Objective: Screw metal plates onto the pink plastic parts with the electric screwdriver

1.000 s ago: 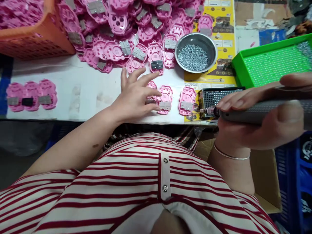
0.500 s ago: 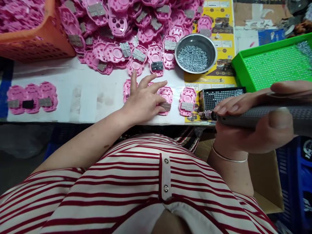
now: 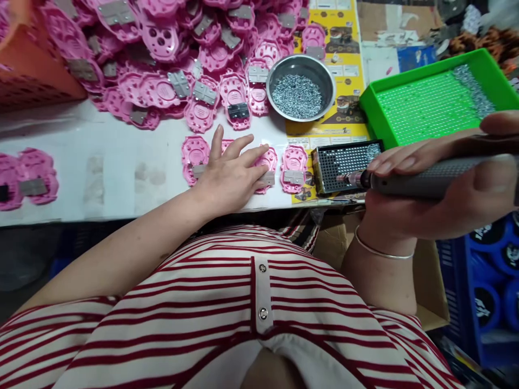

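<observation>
My right hand (image 3: 441, 189) is wrapped round a grey electric screwdriver (image 3: 421, 181). Its bit points left, over a small black-rimmed screw tray (image 3: 344, 165) full of holes. Fingers spread, my left hand (image 3: 231, 175) rests over a row of pink plastic housings. One pink housing (image 3: 265, 162) with a metal plate lies under its fingertips, and another (image 3: 195, 154) shows past its left side; a further one is mostly covered. Between the left hand and the tray lies a separate pink housing (image 3: 294, 167) with a grey metal plate.
A metal bowl of small screws (image 3: 300, 89) stands behind the row. At the right is a green perforated tray (image 3: 430, 102) with screws. Pink housings (image 3: 162, 38) are heaped at the back, beside an orange basket (image 3: 36, 54). Joined housings (image 3: 36, 175) lie far left.
The screwdriver's tip has moved from the table's front edge up over the small screw tray. My left hand stays spread over the housings. The whole view has shifted to the right.
</observation>
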Motion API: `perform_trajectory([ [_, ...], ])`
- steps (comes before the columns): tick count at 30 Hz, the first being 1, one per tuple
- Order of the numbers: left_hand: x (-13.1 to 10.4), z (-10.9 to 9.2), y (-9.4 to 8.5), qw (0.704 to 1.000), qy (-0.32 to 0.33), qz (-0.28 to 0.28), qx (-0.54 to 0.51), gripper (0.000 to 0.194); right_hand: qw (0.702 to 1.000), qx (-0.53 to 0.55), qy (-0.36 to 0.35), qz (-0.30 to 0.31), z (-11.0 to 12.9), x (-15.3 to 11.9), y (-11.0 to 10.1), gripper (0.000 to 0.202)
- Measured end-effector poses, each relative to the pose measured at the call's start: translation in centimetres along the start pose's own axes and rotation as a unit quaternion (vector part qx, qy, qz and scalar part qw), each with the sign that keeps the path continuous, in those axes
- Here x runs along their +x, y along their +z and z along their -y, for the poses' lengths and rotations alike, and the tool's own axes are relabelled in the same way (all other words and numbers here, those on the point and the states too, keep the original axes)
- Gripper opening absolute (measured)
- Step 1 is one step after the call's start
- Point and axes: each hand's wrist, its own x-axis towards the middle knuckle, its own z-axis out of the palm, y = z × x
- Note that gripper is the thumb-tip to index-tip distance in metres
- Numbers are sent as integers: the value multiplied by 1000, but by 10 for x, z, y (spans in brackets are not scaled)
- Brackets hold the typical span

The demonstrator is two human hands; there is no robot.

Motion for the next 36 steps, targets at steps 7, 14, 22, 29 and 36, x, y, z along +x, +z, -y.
perform_trajectory([
  [7, 11, -9, 8, 1000, 4, -3, -28, 23, 995, -34, -95, 22, -21, 13, -10, 16],
  [14, 5, -10, 9, 998, 2, -36, -43, 21, 994, -1, -112, -2, -46, 19, -6, 14],
  [22, 0, -4, 8, 996, -14, -35, -85, 23, 994, -82, -73, 1, -53, 14, -4, 16],
  [29, -2, -7, 1, 990, -48, -20, -133, 26, 995, -64, -78, -13, -68, 19, -3, 23],
  [36, -4, -8, -3, 994, -35, -65, -83, 28, 996, -48, -72, -15, -48, 18, 7, 14],
])
